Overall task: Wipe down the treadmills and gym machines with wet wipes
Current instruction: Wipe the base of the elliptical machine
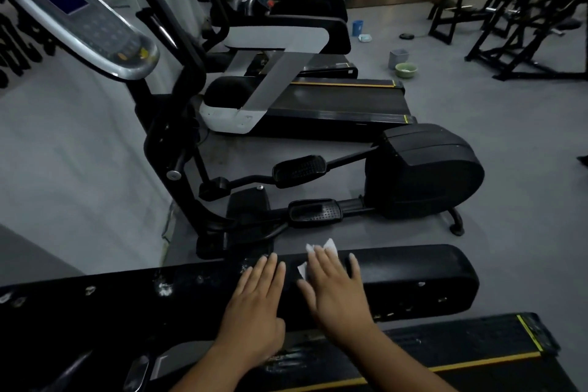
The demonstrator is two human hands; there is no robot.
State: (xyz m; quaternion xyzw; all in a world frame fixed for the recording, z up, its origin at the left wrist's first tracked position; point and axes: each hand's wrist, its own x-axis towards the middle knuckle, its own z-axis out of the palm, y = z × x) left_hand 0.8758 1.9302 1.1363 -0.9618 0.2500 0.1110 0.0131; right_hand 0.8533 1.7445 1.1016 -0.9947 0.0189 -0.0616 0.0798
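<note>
A black padded treadmill handrail [413,277] runs across the lower part of the head view, its left stretch scuffed with white marks. My right hand [334,289] lies flat on it with straight fingers, pressing a white wet wipe [329,247] whose corners stick out past the fingertips. My left hand [257,302] rests flat on the rail just to the left, fingers straight, holding nothing. Below the rail is the treadmill's belt deck [461,356] with a yellow stripe.
A black elliptical trainer [423,169] stands just beyond the rail, its console [79,16] at upper left. Behind it is another treadmill [334,99]. On the grey floor sit a green bowl [406,70], a grey bin [398,58] and a blue cup [357,28]. Weight racks [515,19] stand at right.
</note>
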